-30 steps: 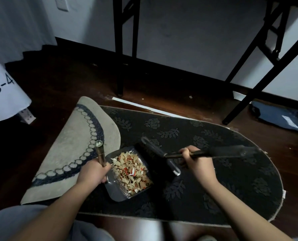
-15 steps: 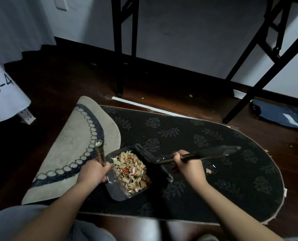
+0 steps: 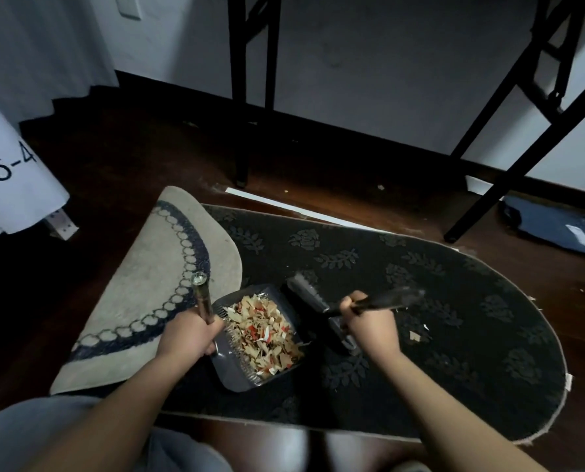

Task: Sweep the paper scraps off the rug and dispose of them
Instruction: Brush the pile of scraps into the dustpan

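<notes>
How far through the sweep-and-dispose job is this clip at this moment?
Mostly swept. Done: a heap of paper scraps sits in the dustpan, steadied by the left hand. In hand: the right hand grips the brush, its head beside the pan's open edge. Left: a few stray scraps on the dark rug to the right of that hand, then disposal; no bin is in view.

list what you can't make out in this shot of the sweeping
Head view only:
- Brush bristles: blurred and dark against the rug.
- Dustpan handle grip: covered by the left hand.
- Label "6-4": cut by the left edge.
- Any bin: not in view.
</notes>
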The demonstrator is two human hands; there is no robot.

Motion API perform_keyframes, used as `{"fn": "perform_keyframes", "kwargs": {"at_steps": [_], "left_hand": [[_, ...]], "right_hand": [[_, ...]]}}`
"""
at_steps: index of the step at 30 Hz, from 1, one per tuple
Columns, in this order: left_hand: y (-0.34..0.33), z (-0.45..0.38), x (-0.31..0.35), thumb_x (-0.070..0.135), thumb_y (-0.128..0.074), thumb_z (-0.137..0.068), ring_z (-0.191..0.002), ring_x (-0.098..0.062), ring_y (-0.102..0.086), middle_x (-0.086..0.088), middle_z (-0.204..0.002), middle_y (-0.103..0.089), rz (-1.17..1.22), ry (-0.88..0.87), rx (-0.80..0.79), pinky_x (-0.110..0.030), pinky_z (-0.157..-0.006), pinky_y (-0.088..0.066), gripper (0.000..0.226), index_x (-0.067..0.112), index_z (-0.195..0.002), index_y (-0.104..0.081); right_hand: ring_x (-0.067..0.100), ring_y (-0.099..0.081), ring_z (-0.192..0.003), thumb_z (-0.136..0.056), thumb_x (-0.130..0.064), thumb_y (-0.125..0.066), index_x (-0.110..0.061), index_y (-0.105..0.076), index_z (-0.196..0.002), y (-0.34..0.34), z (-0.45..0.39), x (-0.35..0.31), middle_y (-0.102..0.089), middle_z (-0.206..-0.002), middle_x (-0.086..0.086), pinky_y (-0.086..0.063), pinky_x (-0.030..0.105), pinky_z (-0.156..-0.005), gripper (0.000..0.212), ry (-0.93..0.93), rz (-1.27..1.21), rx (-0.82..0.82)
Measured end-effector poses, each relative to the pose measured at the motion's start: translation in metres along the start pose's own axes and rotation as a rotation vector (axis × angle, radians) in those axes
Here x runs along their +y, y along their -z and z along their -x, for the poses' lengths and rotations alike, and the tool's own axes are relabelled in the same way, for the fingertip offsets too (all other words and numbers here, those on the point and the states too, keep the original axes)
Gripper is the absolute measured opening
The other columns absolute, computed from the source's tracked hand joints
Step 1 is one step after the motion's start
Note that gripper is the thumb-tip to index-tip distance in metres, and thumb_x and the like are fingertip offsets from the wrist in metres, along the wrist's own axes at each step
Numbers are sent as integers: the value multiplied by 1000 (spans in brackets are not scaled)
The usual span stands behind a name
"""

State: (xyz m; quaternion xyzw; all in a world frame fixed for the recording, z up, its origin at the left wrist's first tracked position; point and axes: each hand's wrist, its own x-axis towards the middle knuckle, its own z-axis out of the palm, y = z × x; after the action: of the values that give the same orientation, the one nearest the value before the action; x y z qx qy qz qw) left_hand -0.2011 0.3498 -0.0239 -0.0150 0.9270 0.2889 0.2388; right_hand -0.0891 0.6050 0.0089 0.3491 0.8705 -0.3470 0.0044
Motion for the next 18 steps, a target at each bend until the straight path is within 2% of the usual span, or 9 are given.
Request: {"fn": "perform_keyframes", "kwargs": {"at_steps": [4, 7, 10, 11, 15, 18], "left_hand": [[0, 0, 0, 32, -56, -87, -47, -11, -63, -1, -51, -68, -6, -13, 4, -23, -55, -43, 30, 11, -67, -63], [-1, 0, 0, 33, -57, -88, -48, -11, -63, 0, -52, -68, 0, -23, 4, -23, -57, -45, 30, 13, -67, -64], [0, 1, 0, 34, -58, -88, -47, -10, -63, 0, -53, -68, -1, -23, 14, -23, -57, -45, 29, 13, -68, -64], [0, 1, 0, 34, -58, -88, -48, -10, -63, -1, -53, -68, 0, -21, 16, -23, -58, -46, 29, 13, -69, -64], [-1, 1, -1, 35, -57, -88, -50, -13, -65, 0, -52, -68, -5, -22, 6, -26, -65, -50, 32, 12, -67, -64], [0, -1, -1, 35, -56, -87, -51, -14, -65, 0, -52, -68, -10, -24, 12, -27, -68, -52, 33, 13, -65, -64]], "right_hand": [[22, -68, -66, -93, -34, -49, -19, -60, -74, 7, 10, 6, -68, -68, 7, -56, 47, -70, 26, 65, -108, -29], [24, -69, -68, -81, -51, -44, -19, -65, -79, 24, 12, 12, -69, -67, 7, -55, 50, -73, 38, 86, -167, 62], [28, -68, -75, -95, -32, -48, -18, -67, -87, 37, 6, 11, -70, -72, 6, -53, 45, -78, 24, 89, -89, 125], [29, -68, -76, -96, -29, -48, -17, -67, -87, 40, 1, 12, -70, -72, 7, -53, 44, -78, 24, 66, -77, 170], [31, -67, -79, -92, -38, -46, -16, -66, -77, 44, -18, 8, -71, -72, 8, -53, 42, -81, 33, -153, -115, 240], [34, -66, -83, -94, -38, -46, -16, -61, -78, 30, -17, 7, -70, -81, 13, -50, 36, -74, 31, -149, -2, 201]]}}
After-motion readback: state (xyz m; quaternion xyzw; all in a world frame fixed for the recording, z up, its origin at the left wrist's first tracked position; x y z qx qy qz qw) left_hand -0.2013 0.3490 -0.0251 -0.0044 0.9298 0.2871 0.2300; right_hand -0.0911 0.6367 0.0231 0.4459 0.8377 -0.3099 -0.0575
